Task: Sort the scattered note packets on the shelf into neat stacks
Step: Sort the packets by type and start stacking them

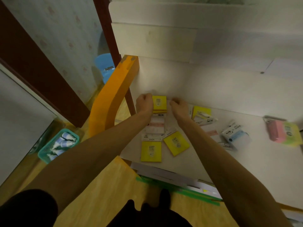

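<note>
A small stack of yellow note packets (159, 104) stands at the back left corner of the white shelf (221, 163). My left hand (145, 104) grips the stack's left side with curled fingers. My right hand (179, 106) is curled just to the right of the stack, a thin gap showing between them, and holds nothing I can see. A pink and white packet (156, 126) lies in front of the stack. Two more yellow packets (151, 151) (176, 143) lie nearer the front edge.
Further right on the shelf lie a yellow packet (202, 112), a blue packet (237, 136) and a pink and yellow-green pile (283, 131). An orange post (111, 102) rises left of the shelf. On the floor are a teal basket (59, 145) and a blue stool (105, 66).
</note>
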